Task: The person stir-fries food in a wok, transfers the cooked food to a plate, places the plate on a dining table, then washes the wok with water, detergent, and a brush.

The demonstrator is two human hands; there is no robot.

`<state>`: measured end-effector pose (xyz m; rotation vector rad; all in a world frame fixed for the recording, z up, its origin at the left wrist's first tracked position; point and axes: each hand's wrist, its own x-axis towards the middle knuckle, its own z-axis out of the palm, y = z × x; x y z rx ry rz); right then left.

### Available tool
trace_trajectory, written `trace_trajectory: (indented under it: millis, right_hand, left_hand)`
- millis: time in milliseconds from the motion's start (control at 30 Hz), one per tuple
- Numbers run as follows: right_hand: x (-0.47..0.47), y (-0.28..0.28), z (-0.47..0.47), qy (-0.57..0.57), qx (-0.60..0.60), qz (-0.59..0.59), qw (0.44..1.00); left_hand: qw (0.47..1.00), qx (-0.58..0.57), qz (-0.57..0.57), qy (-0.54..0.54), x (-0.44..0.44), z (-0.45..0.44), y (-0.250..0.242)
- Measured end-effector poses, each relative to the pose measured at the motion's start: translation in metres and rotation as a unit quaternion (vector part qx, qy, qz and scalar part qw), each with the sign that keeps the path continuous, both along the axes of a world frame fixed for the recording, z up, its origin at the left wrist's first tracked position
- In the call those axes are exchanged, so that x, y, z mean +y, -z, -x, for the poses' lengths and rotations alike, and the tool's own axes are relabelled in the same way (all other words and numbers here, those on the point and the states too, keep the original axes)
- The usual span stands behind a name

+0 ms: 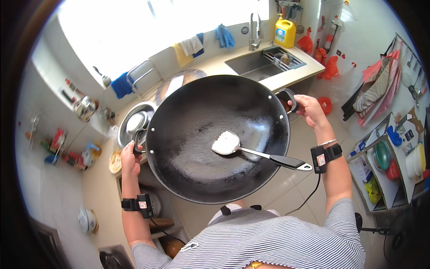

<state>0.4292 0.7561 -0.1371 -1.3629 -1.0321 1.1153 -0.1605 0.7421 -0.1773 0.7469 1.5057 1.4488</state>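
Observation:
A large black wok [195, 111] hangs in front of me between both hands. My left hand [131, 158] grips the black loop handle [137, 141] on its left side. On the far right, my right hand [310, 109] holds the opposite loop handle [293, 101]. Inside the wok lies a metal wok spatula [253, 153], its bright blade near the middle. The spatula's black grip rests across the wok's right rim, its end sticking out past the edge. The wok's inner surface looks dark and shiny, and I see no food in it.
Ahead are a sink [248, 67] with a faucet [254, 33] and a yellow detergent jug [285, 32]. A metal basin [129, 121] stands on the left counter [100, 188]. Aprons [379, 80] hang on the right wall above a shelf unit [383, 168]. Cables run from both wrist devices.

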Motion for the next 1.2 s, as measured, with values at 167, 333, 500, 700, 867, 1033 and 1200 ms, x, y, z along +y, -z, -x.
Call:
trace_trajectory:
  millis: [167, 333, 500, 700, 867, 1033, 1200]
  right_hand:
    - [0.033, -0.011, -0.077, 0.114, -0.004, 0.044, 0.992]
    - [0.082, -0.001, -0.127, 0.150, 0.019, 0.027, 0.988]
    - [0.158, 0.010, -0.164, 0.167, 0.037, 0.026, 0.985]
    - [0.277, 0.041, -0.223, 0.112, 0.040, 0.058, 0.991]
    - [0.355, 0.059, -0.282, 0.038, 0.044, 0.092, 0.994]
    - [0.441, 0.101, -0.296, -0.015, 0.068, 0.142, 0.987]
    - [0.494, 0.125, -0.302, -0.050, 0.081, 0.163, 0.982]
  left_hand:
    - [0.991, -0.055, -0.028, 0.115, 0.150, -0.086, 0.014]
    - [0.986, -0.031, -0.028, 0.164, 0.246, -0.141, 0.021]
    - [0.987, -0.004, -0.018, 0.160, 0.320, -0.187, 0.020]
    - [0.993, 0.049, -0.005, 0.110, 0.386, -0.232, 0.036]
    - [0.996, 0.063, 0.039, 0.050, 0.413, -0.276, 0.050]
    - [0.990, 0.105, 0.091, 0.005, 0.422, -0.298, 0.065]
    - [0.993, 0.091, 0.077, -0.013, 0.444, -0.310, 0.073]
